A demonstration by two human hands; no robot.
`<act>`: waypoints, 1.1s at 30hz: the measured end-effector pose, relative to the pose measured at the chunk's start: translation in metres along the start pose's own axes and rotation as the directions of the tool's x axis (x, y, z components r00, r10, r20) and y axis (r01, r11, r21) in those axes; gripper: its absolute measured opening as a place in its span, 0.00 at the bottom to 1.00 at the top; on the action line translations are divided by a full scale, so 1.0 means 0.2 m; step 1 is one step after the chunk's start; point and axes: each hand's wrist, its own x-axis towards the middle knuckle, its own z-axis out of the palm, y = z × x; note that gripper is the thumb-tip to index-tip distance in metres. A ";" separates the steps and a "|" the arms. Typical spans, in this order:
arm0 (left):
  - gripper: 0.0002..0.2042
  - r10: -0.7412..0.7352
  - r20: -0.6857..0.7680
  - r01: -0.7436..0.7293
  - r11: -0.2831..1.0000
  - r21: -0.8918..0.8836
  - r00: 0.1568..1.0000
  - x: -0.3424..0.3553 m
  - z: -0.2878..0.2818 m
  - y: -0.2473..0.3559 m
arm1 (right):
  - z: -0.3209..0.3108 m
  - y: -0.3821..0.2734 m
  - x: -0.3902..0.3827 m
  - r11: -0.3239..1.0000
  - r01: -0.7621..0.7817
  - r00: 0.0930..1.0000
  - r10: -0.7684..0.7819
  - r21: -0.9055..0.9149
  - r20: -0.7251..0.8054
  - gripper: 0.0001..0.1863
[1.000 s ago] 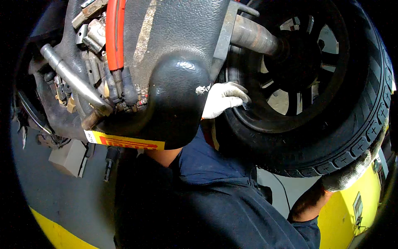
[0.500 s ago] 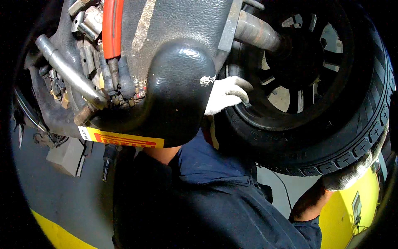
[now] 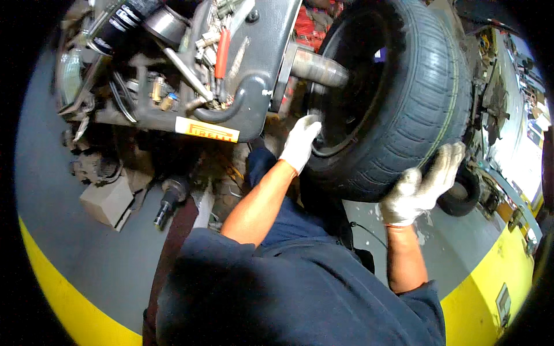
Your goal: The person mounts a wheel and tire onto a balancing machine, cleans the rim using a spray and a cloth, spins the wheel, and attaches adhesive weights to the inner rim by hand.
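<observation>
A black tyre on a rim (image 3: 412, 106) stands upright in front of me, its open side facing a thick metal shaft (image 3: 317, 68). My left hand (image 3: 299, 144), in a white work glove, is at the near left edge of the wheel; its fingers are curled and closed against the rim edge. My right hand (image 3: 418, 190), gloved too, lies on the tread at the lower right, with fingers stretched out and thumb apart. The shaft comes out of a black moulded machine top (image 3: 254, 60), left of the wheel.
A red-handled tool (image 3: 222, 55), a metal bar (image 3: 187, 75) and several small metal fittings lie on the machine top. Below it are a grey box (image 3: 108, 202) and a black air tool (image 3: 167, 202). Another tyre (image 3: 460, 193) is on the floor at right.
My view has drawn back from the machine. The wheel has turned so more tread shows. My right hand has shifted from the tyre's underside onto its tread; the left stays by the rim.
</observation>
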 end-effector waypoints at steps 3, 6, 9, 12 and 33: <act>0.30 -0.248 -0.080 0.248 0.780 0.575 0.965 0.17 -0.04 -0.10 | 0.01 -0.04 -0.22 1.000 0.009 1.000 -0.009 -0.012 -0.022 0.35; 0.24 -0.512 -0.217 0.477 0.454 0.753 0.831 0.34 0.06 -0.06 | 0.02 -0.01 -0.34 0.999 0.049 0.996 -0.049 -0.001 -0.075 0.33; 0.18 -0.415 -0.222 0.339 0.236 0.911 0.883 0.37 0.13 0.00 | 0.04 0.00 -0.38 0.999 0.051 0.994 -0.050 0.009 -0.101 0.32; 0.19 -0.558 -0.134 0.109 -0.078 0.991 0.819 0.54 0.10 -0.13 | 0.05 0.00 -0.40 0.999 0.038 0.990 -0.039 -0.010 -0.134 0.31; 0.21 -0.380 -0.061 0.195 0.324 0.926 0.923 0.44 0.04 -0.20 | -0.08 0.09 -0.32 0.980 -0.051 0.987 0.079 0.194 -0.143 0.20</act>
